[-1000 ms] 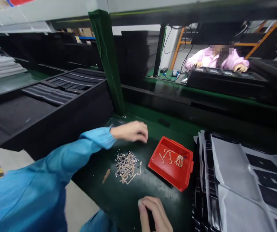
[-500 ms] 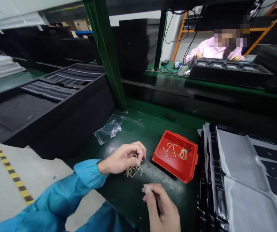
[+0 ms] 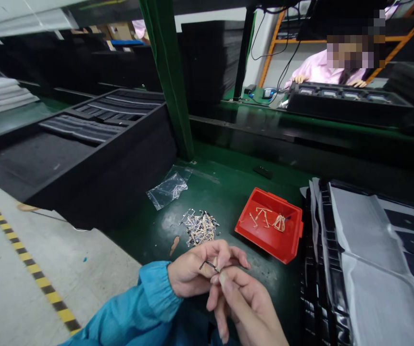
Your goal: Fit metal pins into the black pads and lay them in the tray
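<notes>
In the head view my left hand (image 3: 197, 269) pinches a small flex cable (image 3: 207, 264), a thin, dark, bent strip, between thumb and fingers. My right hand (image 3: 244, 298) is closed in a pinch at the near end of this cable, its fingertips against those of the left hand; the exact grip there is hidden. Just beyond the hands lies a loose pile of flex cables (image 3: 200, 228), dark, silvery and tan. A red bin (image 3: 264, 240) to the right holds several tan strips (image 3: 263, 215) and a small bundle (image 3: 279, 222).
Clear plastic bags (image 3: 169, 191) and a tan scrap (image 3: 174, 245) lie on the green table (image 3: 217, 192). A large black foam box (image 3: 131, 158) stands left, stacked trays with white sheets (image 3: 361, 230) right. Across the bench, a person in pink (image 3: 318, 67) handles a black tray (image 3: 347, 105).
My left hand has come back from the pile, uncovering it, and now holds a dark flex cable. My right hand has met it at the fingertips. The view has shifted slightly.
</notes>
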Available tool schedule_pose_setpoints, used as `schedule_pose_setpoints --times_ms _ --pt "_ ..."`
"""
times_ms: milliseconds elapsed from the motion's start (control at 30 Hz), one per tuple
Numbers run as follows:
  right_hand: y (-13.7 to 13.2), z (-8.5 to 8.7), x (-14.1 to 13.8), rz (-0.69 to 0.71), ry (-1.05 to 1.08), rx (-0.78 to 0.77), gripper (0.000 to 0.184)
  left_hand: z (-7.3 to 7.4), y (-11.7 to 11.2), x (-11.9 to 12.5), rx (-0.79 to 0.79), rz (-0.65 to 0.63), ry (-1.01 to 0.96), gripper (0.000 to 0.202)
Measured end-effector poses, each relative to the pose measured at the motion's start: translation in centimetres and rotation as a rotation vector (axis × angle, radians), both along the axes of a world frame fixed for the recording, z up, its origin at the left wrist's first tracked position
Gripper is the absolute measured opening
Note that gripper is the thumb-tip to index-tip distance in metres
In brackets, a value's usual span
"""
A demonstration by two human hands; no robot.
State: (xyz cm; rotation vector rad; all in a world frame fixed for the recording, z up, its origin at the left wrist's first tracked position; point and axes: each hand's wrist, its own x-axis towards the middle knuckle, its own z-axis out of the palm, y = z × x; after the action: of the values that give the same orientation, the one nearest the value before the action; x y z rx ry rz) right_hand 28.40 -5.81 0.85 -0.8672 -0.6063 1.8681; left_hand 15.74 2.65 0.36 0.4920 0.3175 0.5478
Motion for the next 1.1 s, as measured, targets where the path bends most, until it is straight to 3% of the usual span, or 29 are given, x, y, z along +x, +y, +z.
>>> schedule_pose_setpoints --times_ms 233,467,767,833,900,967,1000,1033,1100 --pt "0.3 1.0 0.7 0.02 -0.15 0.013 0.048 -0.1 0.0 -0.6 -0.012 -0.072 0.024 0.037" --pt "0.4 1.8 0.9 0.01 -0.174 -0.045 0.046 -0.1 -0.7 -0.5 -0.104 -0.024 -0.016 0.033" --pt "0.2 0.8 0.8 -0.046 -0.071 -0.014 0.04 0.6 -1.1 -0.4 -0.055 0.04 0.003 0.024" --pt "0.2 1.0 0.7 -0.122 -0.111 -0.033 0.04 1.3 -1.7 -0.9 0.099 0.257 0.177 0.019" --pt "0.2 1.5 0.6 -0.236 -0.199 -0.065 0.039 2.2 -2.5 -1.7 0.426 0.71 0.483 0.013" --pt "0.1 1.9 0.2 -0.351 -0.307 -0.069 0.037 3.0 -3.4 -2.4 0.871 1.124 0.805 0.017" --pt "0.0 2.1 -0.1 -0.396 -0.357 -0.051 0.036 3.3 -3.8 -2.5 1.071 1.202 0.928 0.02" --pt "-0.1 2.2 -0.5 -0.44 -0.405 -0.022 0.035 3.5 -4.0 -2.6 1.218 1.185 1.015 0.022" --pt "-0.2 2.1 -1.3 -0.531 -0.504 0.057 0.029 3.5 -4.2 -2.1 1.308 0.965 1.049 0.023"
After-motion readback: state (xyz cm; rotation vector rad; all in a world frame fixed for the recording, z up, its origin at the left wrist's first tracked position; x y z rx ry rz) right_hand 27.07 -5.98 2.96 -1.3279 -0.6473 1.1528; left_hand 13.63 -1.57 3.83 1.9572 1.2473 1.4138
